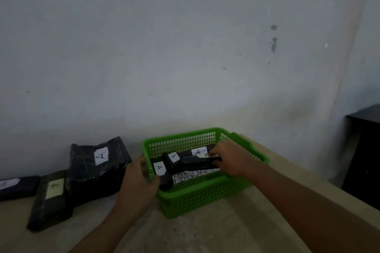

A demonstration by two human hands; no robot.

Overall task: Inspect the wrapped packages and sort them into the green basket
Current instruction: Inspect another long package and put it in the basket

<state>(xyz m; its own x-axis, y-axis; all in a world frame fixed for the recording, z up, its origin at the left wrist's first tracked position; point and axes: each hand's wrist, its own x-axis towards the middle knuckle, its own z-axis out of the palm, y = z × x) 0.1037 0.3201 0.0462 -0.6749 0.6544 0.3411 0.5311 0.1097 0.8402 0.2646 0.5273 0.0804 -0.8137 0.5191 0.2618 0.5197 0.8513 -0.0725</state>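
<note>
A green plastic basket [205,197] stands on the table against the wall. Inside lie several black wrapped packages with white "A" labels and a white sheet [193,175] reading "ABNORMAL". My right hand [230,159] reaches into the basket and grips a small black package [195,162] lying on top of the others. My left hand [137,185] holds the basket's left rim, thumb inside. Left of the basket, a large black package [98,168] leans on the wall, a medium one [51,199] lies before it, and a third [18,187] lies at the far left.
The beige table [205,232] runs to the wall behind and has a right edge just past the basket. A dark cabinet [364,156] stands to the right, beyond the table.
</note>
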